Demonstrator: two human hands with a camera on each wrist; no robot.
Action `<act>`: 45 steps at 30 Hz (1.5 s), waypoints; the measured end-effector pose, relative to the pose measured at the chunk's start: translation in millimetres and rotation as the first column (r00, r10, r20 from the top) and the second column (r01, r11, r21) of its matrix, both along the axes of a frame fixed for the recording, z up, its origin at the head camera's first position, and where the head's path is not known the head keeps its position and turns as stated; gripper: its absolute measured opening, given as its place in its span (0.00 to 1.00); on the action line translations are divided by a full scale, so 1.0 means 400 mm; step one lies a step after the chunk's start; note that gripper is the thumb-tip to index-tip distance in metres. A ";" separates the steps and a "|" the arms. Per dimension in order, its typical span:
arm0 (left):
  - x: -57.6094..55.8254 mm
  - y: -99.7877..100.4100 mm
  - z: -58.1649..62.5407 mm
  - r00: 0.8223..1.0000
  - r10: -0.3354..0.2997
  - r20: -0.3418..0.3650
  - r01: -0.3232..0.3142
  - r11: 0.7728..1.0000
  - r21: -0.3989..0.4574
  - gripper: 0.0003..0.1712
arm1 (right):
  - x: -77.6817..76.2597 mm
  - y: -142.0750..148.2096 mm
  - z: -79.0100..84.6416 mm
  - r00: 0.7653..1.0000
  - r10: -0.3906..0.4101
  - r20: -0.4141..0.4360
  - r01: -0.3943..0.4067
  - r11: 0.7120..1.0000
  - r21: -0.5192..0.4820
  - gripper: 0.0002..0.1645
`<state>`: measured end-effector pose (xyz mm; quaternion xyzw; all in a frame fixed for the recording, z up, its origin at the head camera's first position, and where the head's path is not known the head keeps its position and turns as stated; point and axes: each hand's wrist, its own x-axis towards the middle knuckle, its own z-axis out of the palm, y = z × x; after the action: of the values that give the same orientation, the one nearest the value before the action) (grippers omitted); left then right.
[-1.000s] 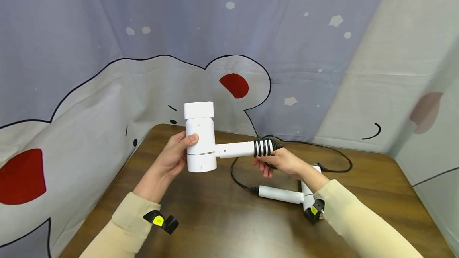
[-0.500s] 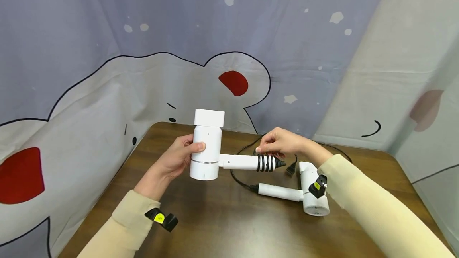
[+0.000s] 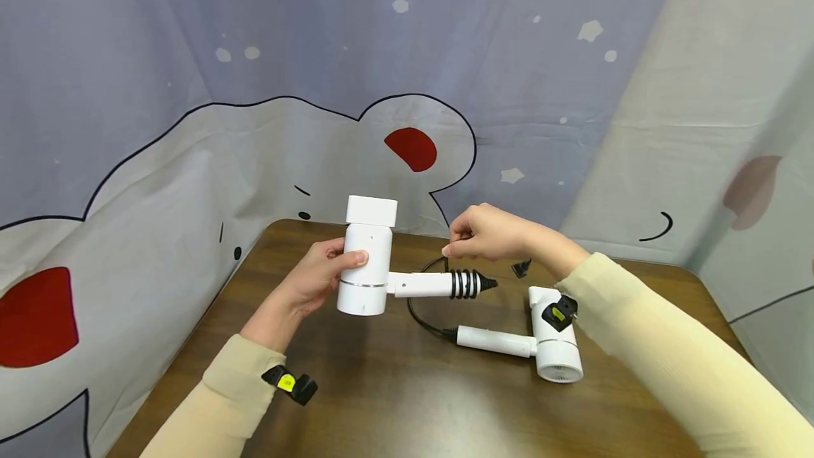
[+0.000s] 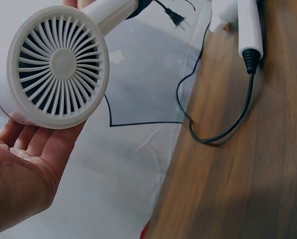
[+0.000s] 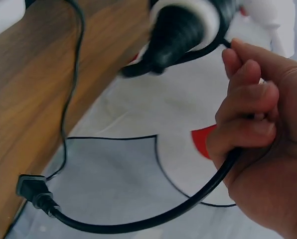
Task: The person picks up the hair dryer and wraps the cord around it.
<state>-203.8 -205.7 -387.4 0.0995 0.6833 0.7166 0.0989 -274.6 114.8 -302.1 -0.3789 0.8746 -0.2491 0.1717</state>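
Note:
My left hand [image 3: 318,274] grips a white hair dryer [image 3: 369,253] round its barrel, raised over the table, with the square nozzle up and the handle pointing right. Several loops of black cord [image 3: 466,284] wrap the handle near its end. Just above and behind the handle, my right hand [image 3: 486,232] holds the rest of that cord; in the right wrist view the cord [image 5: 138,227] runs through its curled fingers. From there it hangs down to a two-prong plug [image 5: 31,188]. The left wrist view shows the dryer's round slotted grille [image 4: 63,63].
A second white hair dryer [image 3: 553,338] lies on the wooden table [image 3: 407,401] at the right, handle pointing left. Its black cord [image 3: 415,313] curves back from the handle end. A patterned curtain [image 3: 305,41] hangs behind the table.
My right hand has come from behind the handle end, up over it and slightly left, drawing the cord along. The held dryer has shifted a little right and down.

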 end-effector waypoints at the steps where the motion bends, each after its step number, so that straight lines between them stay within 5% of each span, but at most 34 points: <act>1: 0.000 0.000 -0.001 1.000 0.007 0.002 -0.007 1.000 -0.007 0.28 | 0.005 -0.004 0.005 0.999 0.009 -0.032 -0.009 1.000 0.007 0.20; 13: 0.004 -0.005 0.003 0.991 0.134 -0.007 -0.134 0.990 -0.036 0.27 | 0.078 -0.028 0.014 0.970 0.058 -0.235 -0.078 0.994 -0.078 0.18; 21: 0.002 0.002 0.022 0.974 0.226 -0.031 -0.225 0.974 0.021 0.27 | 0.134 -0.010 -0.036 0.956 -0.066 -0.285 -0.010 0.966 -0.257 0.08; 26: 0.001 0.011 0.048 0.970 0.234 -0.072 -0.229 0.971 0.074 0.26 | 0.154 0.002 -0.072 0.947 -0.130 -0.293 0.019 0.936 -0.353 0.05; 41: 0.002 0.034 0.073 0.962 0.264 -0.073 -0.252 0.958 0.136 0.25 | 0.206 -0.006 -0.209 0.986 -0.159 -0.046 0.108 0.831 -0.546 0.15; 45: 0.005 0.036 0.078 0.960 0.274 -0.055 -0.259 0.946 0.193 0.23 | 0.206 -0.012 -0.240 0.992 -0.124 0.012 0.109 0.825 -0.555 0.16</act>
<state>-202.0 -191.2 -356.2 0.0437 0.6248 0.7787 -0.0362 -192.0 109.8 -398.2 -0.3613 0.7884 -0.4970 0.0283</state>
